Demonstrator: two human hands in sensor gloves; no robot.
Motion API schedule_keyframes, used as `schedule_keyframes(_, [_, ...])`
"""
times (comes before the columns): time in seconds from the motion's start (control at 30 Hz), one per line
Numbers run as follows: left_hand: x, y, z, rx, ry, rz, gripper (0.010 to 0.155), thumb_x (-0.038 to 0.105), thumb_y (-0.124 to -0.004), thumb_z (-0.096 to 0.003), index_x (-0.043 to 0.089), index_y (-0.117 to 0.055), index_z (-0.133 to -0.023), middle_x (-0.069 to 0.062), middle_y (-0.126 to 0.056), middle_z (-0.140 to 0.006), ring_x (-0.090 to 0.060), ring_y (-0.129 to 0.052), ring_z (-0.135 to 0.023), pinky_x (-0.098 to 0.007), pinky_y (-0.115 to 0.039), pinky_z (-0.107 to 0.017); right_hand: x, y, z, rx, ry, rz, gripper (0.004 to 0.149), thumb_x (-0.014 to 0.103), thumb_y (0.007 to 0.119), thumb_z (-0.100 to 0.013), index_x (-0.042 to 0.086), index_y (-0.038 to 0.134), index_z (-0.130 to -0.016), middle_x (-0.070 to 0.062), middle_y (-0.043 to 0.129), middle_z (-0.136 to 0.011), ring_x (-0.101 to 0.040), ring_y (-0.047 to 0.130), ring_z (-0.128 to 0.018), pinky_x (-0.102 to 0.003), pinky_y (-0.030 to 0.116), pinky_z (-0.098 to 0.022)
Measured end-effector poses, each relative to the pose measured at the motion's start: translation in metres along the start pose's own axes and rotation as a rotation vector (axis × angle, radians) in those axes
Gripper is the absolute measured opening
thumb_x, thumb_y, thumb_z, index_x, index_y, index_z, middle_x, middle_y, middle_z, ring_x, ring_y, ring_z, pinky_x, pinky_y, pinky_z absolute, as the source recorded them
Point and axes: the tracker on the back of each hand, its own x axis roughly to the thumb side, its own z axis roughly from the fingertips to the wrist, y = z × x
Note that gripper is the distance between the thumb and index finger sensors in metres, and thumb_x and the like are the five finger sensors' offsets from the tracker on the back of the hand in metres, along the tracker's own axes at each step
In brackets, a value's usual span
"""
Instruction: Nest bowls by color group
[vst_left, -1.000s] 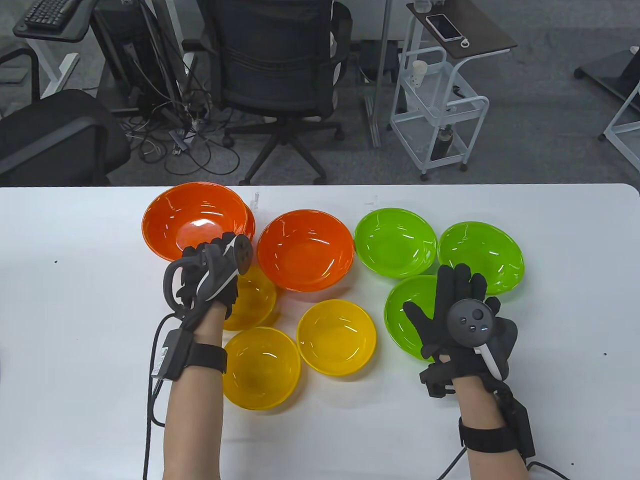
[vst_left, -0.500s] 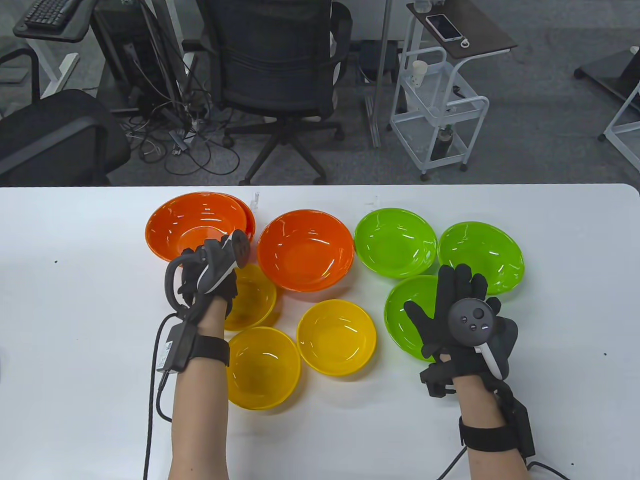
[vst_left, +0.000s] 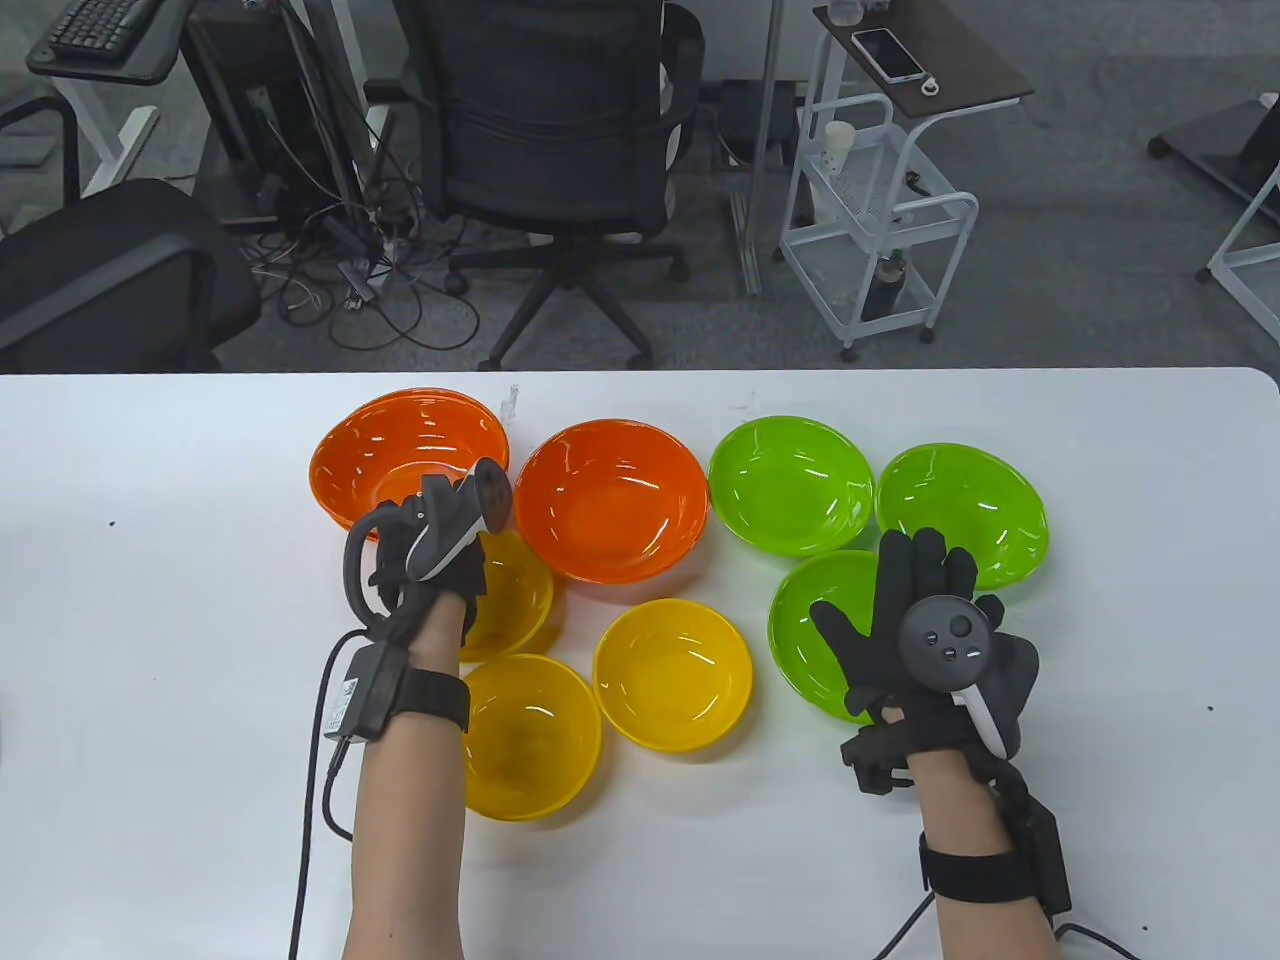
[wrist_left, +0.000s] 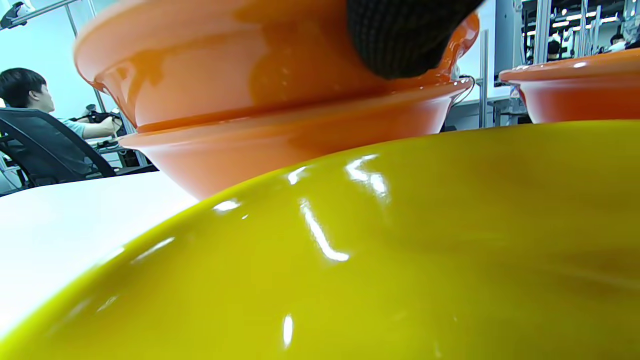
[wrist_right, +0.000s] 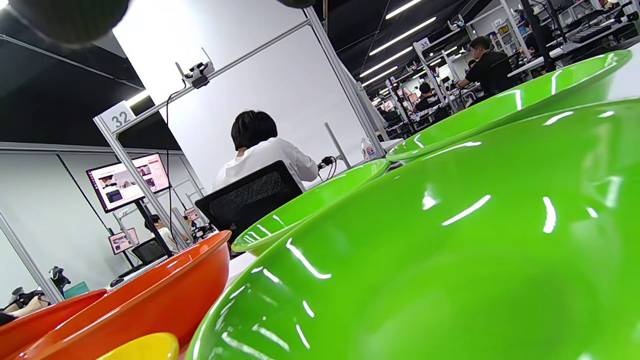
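Note:
Two orange bowls sit nested at the back left; my left hand (vst_left: 402, 528) holds the near rim of the upper orange bowl (vst_left: 405, 450). In the left wrist view a gloved fingertip (wrist_left: 400, 40) presses on that upper bowl's wall (wrist_left: 225, 85), which rests in the lower orange bowl (wrist_left: 280, 145). A third orange bowl (vst_left: 610, 500) stands to the right. Three yellow bowls (vst_left: 672, 675) (vst_left: 530, 735) (vst_left: 515, 600) lie separately at the front. Three green bowls (vst_left: 790, 485) (vst_left: 965, 505) (vst_left: 815, 630) lie separately at the right. My right hand (vst_left: 920, 600) lies flat and spread over the near green bowl, holding nothing.
The white table (vst_left: 150, 600) has bare surface left of the bowls and along the front edge. An office chair (vst_left: 550, 150) and a white cart (vst_left: 870, 200) stand beyond the far edge.
The upper orange bowl has come down and shifted right, settling into the lower orange bowl. My left hand moved right with it. My right hand has not moved.

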Motion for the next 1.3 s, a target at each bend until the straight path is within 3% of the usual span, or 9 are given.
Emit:
schedule_keyframes(0.43, [-0.01, 0.009, 0.014, 0.004, -0.006, 0.002, 0.054, 0.037, -0.075, -0.0493, 0.035, -0.07, -0.103, 0.005, -0.087, -0.104, -0.023, -0.091, -0.097, -0.049, -0.067, -0.076, -0.001, -0.001, 0.0, 0.007, 0.003, -0.008, 0.093, 0.07, 0.063, -0.039, 0.017, 0.028, -0.107, -0.015, 0.017, -0.113, -0.056, 0.015, -0.1, -0.074, 0.01, -0.058])
schedule_keyframes(0.7, [-0.006, 0.024, 0.029, 0.077, -0.047, 0.044, 0.059, 0.044, -0.076, -0.048, 0.034, -0.067, -0.106, 0.001, -0.083, -0.108, -0.025, -0.089, -0.099, -0.048, -0.067, -0.076, -0.001, -0.001, 0.0, 0.01, 0.006, -0.013, 0.093, 0.07, 0.063, -0.039, 0.017, 0.028, -0.107, -0.015, 0.017, -0.113, -0.056, 0.014, -0.1, -0.074, 0.01, -0.058])
schedule_keyframes(1.0, [0.034, 0.04, 0.049, 0.14, -0.18, 0.107, 0.063, 0.047, -0.077, -0.0475, 0.034, -0.063, -0.108, 0.0, -0.075, -0.113, -0.027, -0.082, -0.104, -0.048, -0.065, -0.078, -0.003, -0.001, 0.0, 0.012, 0.012, -0.013, 0.093, 0.07, 0.063, -0.039, 0.017, 0.028, -0.107, -0.015, 0.017, -0.113, -0.056, 0.014, -0.1, -0.074, 0.01, -0.058])
schedule_keyframes(1.13, [0.056, 0.041, 0.057, 0.14, -0.243, 0.114, 0.067, 0.052, -0.076, -0.0464, 0.034, -0.06, -0.109, -0.001, -0.07, -0.116, -0.028, -0.078, -0.106, -0.048, -0.063, -0.079, -0.003, -0.001, 0.0, 0.013, 0.014, -0.015, 0.093, 0.07, 0.063, -0.039, 0.017, 0.029, -0.107, -0.015, 0.017, -0.113, -0.056, 0.014, -0.1, -0.074, 0.01, -0.058])
schedule_keyframes(1.3, [0.088, 0.036, 0.062, 0.109, -0.311, 0.107, 0.065, 0.048, -0.074, -0.048, 0.033, -0.06, -0.109, -0.002, -0.069, -0.116, -0.029, -0.076, -0.107, -0.048, -0.061, -0.08, -0.002, 0.0, 0.0, 0.015, 0.009, -0.015, 0.093, 0.07, 0.063, -0.039, 0.017, 0.028, -0.107, -0.015, 0.017, -0.113, -0.056, 0.014, -0.1, -0.074, 0.01, -0.058])
